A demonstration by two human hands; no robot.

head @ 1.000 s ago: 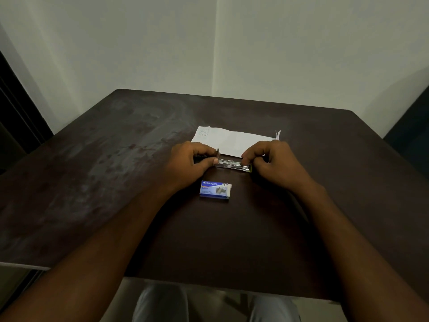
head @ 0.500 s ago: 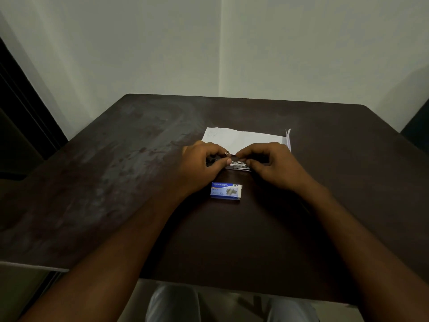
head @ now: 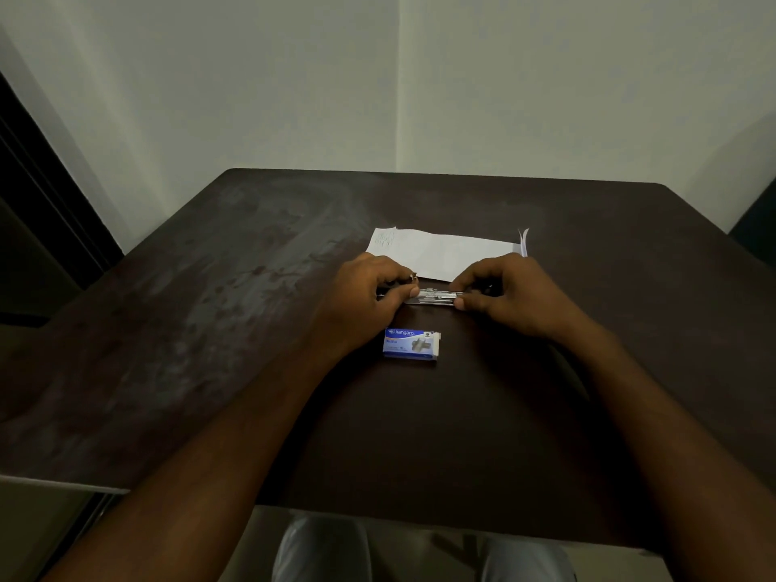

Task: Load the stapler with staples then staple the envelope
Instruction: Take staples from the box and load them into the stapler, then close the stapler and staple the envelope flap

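Left hand [head: 369, 292] just left of frame centre, fingers curled, thumb and forefinger pinching the left end of a slim silver metal stapler [head: 436, 297]. Right hand [head: 517, 297] just right of centre, also curled, thumb and fingertips pinching the stapler's right end. The stapler lies roughly level between the two hands, low over the dark brown wooden counter [head: 201, 329]; can't tell if it touches the surface. Only its shiny middle section shows, and the ends are hidden under the fingers. Can't tell whether the staple channel is open or loaded, too small and dim.

White paper envelope [head: 449, 254] lies flat on the counter just above the hands in frame, long side left-right, its lower edge partly covered by both hands. Faint writing at its upper left corner, unreadable.

Small blue-and-white cardboard staple box [head: 411, 345] lies flat just below the stapler, between the forearms, touched by neither hand, "kangaro" printed on top.

Pale wall corner [head: 397, 98] fills the upper frame. Dark door frame [head: 38, 195] at left edge. Knees in light trousers [head: 319, 552] at bottom centre.
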